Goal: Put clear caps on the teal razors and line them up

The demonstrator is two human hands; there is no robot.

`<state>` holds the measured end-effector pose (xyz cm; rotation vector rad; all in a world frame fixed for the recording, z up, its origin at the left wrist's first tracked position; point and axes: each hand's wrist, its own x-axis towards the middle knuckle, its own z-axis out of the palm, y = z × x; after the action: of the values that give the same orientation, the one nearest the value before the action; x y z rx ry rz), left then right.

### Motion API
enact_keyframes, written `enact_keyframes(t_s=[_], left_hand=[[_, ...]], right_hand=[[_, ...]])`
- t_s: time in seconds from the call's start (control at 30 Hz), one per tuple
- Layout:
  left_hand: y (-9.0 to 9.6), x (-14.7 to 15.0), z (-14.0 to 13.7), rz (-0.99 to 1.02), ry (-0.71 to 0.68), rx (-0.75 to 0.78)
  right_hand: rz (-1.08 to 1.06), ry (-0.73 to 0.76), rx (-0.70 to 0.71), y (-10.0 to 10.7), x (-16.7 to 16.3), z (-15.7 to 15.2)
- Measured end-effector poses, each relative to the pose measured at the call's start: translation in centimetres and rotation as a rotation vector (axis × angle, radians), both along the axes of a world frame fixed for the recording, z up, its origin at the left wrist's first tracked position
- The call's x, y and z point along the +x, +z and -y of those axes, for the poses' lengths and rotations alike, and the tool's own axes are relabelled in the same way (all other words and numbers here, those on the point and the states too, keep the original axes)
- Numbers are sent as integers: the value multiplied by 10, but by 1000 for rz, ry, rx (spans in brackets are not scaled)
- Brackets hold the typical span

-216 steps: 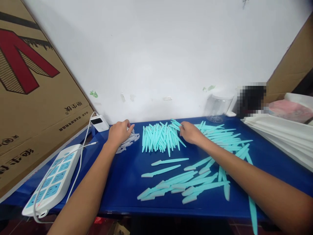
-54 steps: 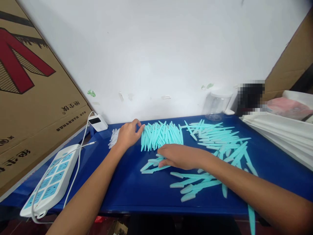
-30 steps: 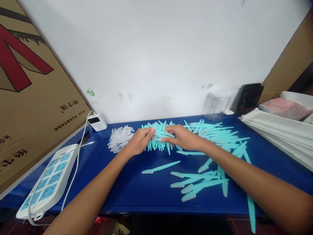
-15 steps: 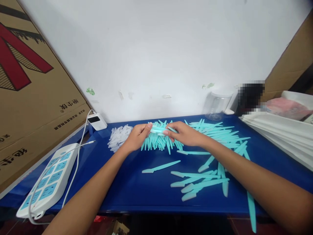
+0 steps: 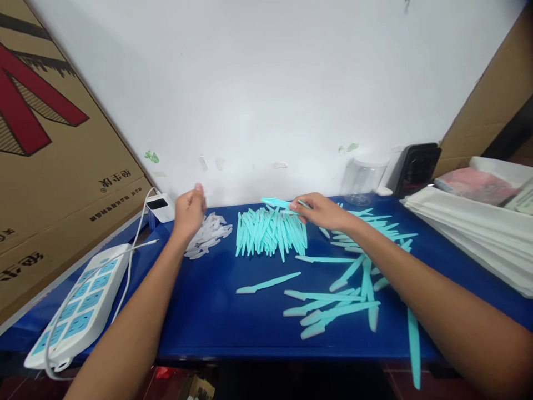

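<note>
Glossy blue tabletop (image 5: 208, 316); right hand (image 5: 320, 212) pinches slim turquoise blade-shaped sticks (image 5: 275, 202); left hand (image 5: 189, 211) curled, grip unclear.

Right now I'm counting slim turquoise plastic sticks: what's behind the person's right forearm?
Turquoise sticks show along both edges, on the blue tabletop; anything the right forearm covers is hidden.

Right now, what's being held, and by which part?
The right grip holds at least one turquoise stick near one end. Whether the curled left grip holds anything cannot be told.

Wht pwr strip (image 5: 88, 300) nr cardbd box (image 5: 62, 183), clr jar (image 5: 365, 180)
</note>
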<state>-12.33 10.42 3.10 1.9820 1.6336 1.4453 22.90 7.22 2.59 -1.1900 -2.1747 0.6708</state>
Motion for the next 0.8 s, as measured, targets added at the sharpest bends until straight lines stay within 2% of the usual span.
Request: enact_keyframes(t_s=[0.03,0.1,0.17,0.27,0.4,0.53,0.7,0.8], left_hand=[[2,-7,-2,-131,123,58],[1,-13,-3,-444,255,29],[-6,-10,-1,-708,276,-121],[-17,-1,1,-894,266,-289],[-22,0,0,-955,295,-339],[-20,-4,-1,-977,316,-381],[-19,-7,-1,-951,323,-384],[-16,-4,2,-914,341,-318]], right_hand=[[61,-45,14,-2,3,-4],[233,-162,36,-7,6,-9],[387,-276,54,-11,4,-11],[474,-391,58,-15,-3,-7],[565,-490,29,-16,-12,1],[635,-505,-8,-13,-18,10],[678,-506,2,-5,-23,20],[690,-519,11,-1,-23,23]])
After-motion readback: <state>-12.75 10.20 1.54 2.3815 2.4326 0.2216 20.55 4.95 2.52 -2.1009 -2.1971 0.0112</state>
